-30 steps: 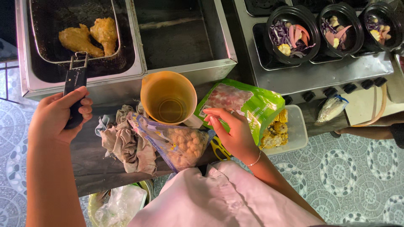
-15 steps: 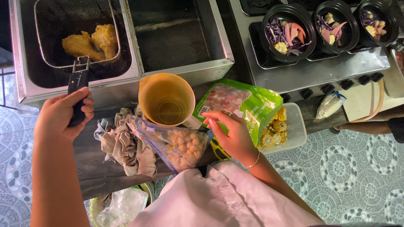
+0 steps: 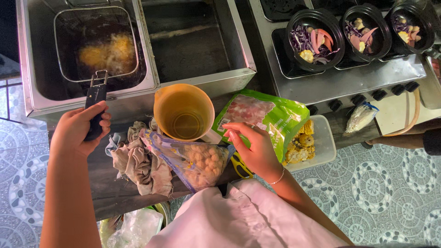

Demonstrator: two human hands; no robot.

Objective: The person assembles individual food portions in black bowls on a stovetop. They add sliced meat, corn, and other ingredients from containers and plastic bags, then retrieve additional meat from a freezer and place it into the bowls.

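Lowering a fry basket (image 3: 96, 43) into hot oil, left hand (image 3: 80, 128) clenched round its black handle (image 3: 95, 108), golden pieces of food (image 3: 106, 53) sitting blurred in the left well of the steel fryer (image 3: 147, 87).

Risk as judged: splashing oil if dropped or jolted, that fist being close to the fryer rim; a rumpled cloth (image 3: 140, 163) lying just below, near enough to catch drips. Right hand (image 3: 255, 147) loosely open, fingers half curled, fingertips resting on a green food packet (image 3: 271, 115), not gripping it. Beside it an orange jug (image 3: 183, 110) of liquid, prone to tipping if nudged; a clear bag of pale balls (image 3: 197, 160) between cloth and hand.
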